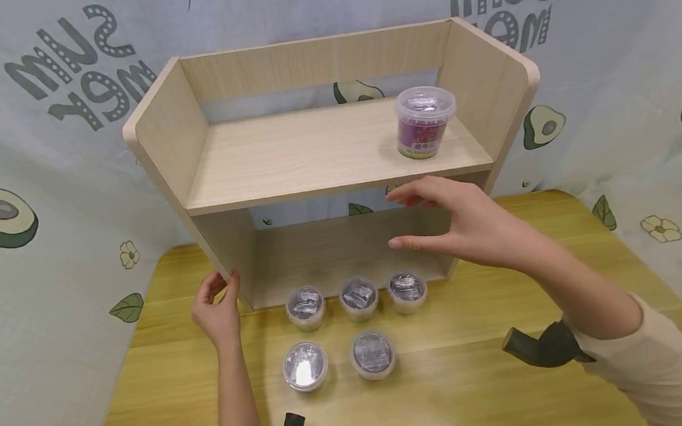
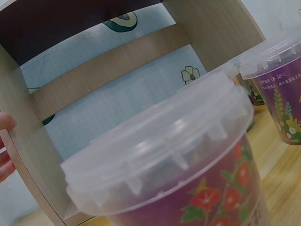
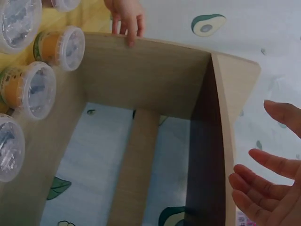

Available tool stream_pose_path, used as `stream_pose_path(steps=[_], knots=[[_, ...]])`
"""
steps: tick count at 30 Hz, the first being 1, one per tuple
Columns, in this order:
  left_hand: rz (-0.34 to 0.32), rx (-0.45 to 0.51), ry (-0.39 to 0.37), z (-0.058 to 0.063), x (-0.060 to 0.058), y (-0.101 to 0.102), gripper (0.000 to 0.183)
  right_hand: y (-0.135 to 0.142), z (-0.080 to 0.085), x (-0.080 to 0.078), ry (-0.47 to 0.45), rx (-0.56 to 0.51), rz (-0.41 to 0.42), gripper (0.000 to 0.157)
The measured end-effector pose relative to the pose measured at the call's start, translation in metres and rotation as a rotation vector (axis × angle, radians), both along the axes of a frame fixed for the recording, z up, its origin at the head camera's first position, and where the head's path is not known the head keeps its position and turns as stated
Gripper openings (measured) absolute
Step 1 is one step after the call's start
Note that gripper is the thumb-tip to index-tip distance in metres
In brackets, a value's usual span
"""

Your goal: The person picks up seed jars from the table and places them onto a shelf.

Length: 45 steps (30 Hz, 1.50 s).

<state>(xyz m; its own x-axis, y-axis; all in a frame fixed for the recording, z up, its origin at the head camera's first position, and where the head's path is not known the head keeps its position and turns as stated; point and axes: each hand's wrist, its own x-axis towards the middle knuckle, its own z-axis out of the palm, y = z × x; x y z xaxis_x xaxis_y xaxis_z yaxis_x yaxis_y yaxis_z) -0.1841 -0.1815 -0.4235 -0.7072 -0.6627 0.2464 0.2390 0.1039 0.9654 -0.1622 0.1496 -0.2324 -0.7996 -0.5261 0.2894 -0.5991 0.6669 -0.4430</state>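
My left hand [image 1: 219, 315] pinches the front edge of the left side panel of a light wooden two-tier shelf [image 1: 311, 151], its thumb on the inner face. In the left wrist view its fingertips [image 2: 6, 121] show on that panel. My right hand [image 1: 463, 222] hovers before the right part of the shelf, just below the upper board, thumb and fingers spread with nothing between them. On the upper board, toward the right, stands a clear-lidded plastic cup [image 1: 422, 137] with a purple label. In the right wrist view the right hand's fingers [image 3: 268, 162] are extended beside the shelf.
Several lidded cups stand on the wood-grain table: a row of three, including a middle cup [image 1: 358, 298], along the shelf's front, and two nearer, a left cup [image 1: 306, 366] and a right cup [image 1: 373, 355]. A printed cloth [image 1: 298, 7] hangs behind.
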Motion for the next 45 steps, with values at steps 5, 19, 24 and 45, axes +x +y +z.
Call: stream_pose_path(steps=[5, 19, 24, 45], knots=[[-0.005, -0.003, 0.005, 0.009, 0.004, 0.004, 0.027, 0.0, -0.012, 0.001, -0.019, 0.004, 0.027, 0.052], [0.024, -0.006, -0.02, -0.011, -0.01, -0.004, 0.027, -0.007, -0.059, 0.011, -0.152, 0.003, 0.103, 0.053], [0.01, 0.086, -0.016, -0.012, -0.011, -0.005, 0.027, -0.011, -0.077, 0.012, -0.189, 0.006, 0.148, 0.05], [-0.047, 0.249, -0.017, -0.012, -0.009, -0.007, 0.02, -0.034, -0.13, 0.028, -0.402, 0.188, 0.183, 0.057]])
